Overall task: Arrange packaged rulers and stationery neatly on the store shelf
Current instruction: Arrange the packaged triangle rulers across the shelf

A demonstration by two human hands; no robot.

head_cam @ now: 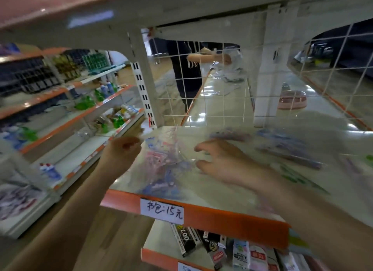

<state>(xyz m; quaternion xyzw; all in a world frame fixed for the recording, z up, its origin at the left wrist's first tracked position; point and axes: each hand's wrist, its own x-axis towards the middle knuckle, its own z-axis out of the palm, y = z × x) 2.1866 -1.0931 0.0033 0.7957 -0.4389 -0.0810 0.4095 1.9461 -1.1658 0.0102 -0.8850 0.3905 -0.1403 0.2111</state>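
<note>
Because the clear packet [165, 161] of stationery lies between the two hands, with its long axis running roughly from the shelf's front edge toward the back, the coming move turns on squaring it from both sides. The left hand [121, 151] is at the packet's far left corner, just off the end of the shelf; blur hides its fingers, so I cannot tell whether it pinches the plastic. The right hand [224, 161] reaches in with fingers spread and lightly bent, tips at the packet's right edge and not visibly closed round anything. Both are about equally near. The packet rests at the left front of the pale shelf [212, 192], whose orange strip [232, 216] carries a handwritten price label [161, 211]. Further long packets [288, 147] lie to the right, angled unevenly. A wire mesh [201, 85] backs the shelf, and a person [187, 73] stands beyond it. Small boxes [185, 240] sit on the tier below.
</note>
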